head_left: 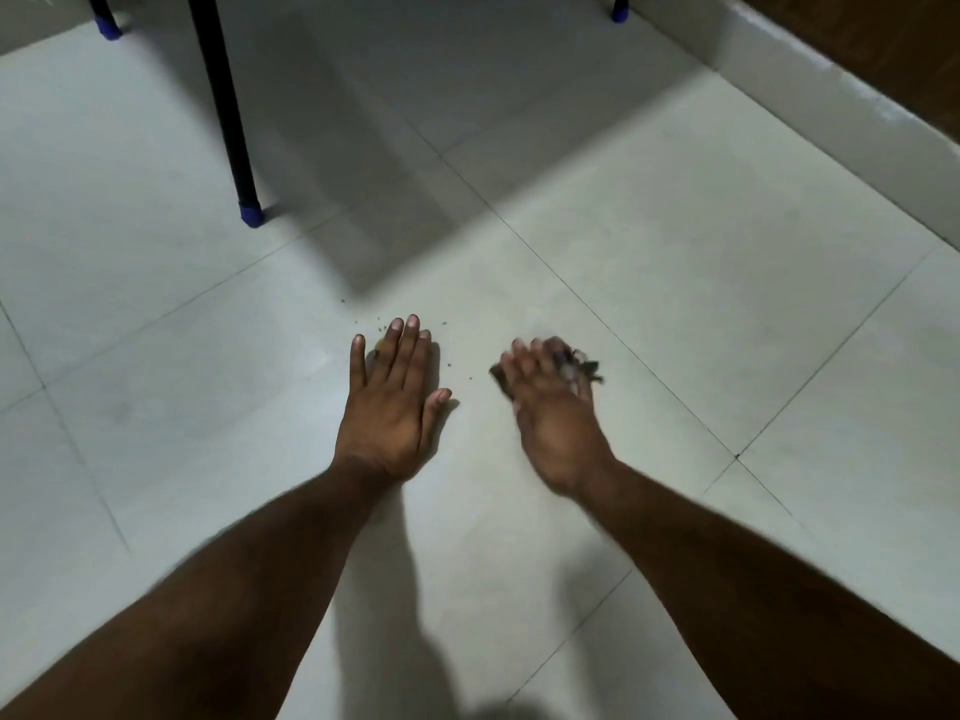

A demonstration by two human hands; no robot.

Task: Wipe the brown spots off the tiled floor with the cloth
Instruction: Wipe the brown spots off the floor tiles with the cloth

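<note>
My left hand (390, 402) lies flat on the pale tiled floor (649, 283), fingers spread, holding nothing. A brown spot (379, 346) shows between its fingers, and small brown specks (444, 323) are scattered around the fingertips and toward the thumb. To the right, my right hand (550, 407) presses a small dark cloth (581, 365) onto the floor; the hand is motion-blurred and the cloth sticks out past the fingertips and at the left of the fingers. The two hands are apart by about a hand's width.
A black furniture leg with a blue foot cap (251, 214) stands at the upper left, with more blue-capped legs (109, 29) farther back. A glossy skirting (841, 127) and dark wall run along the right side.
</note>
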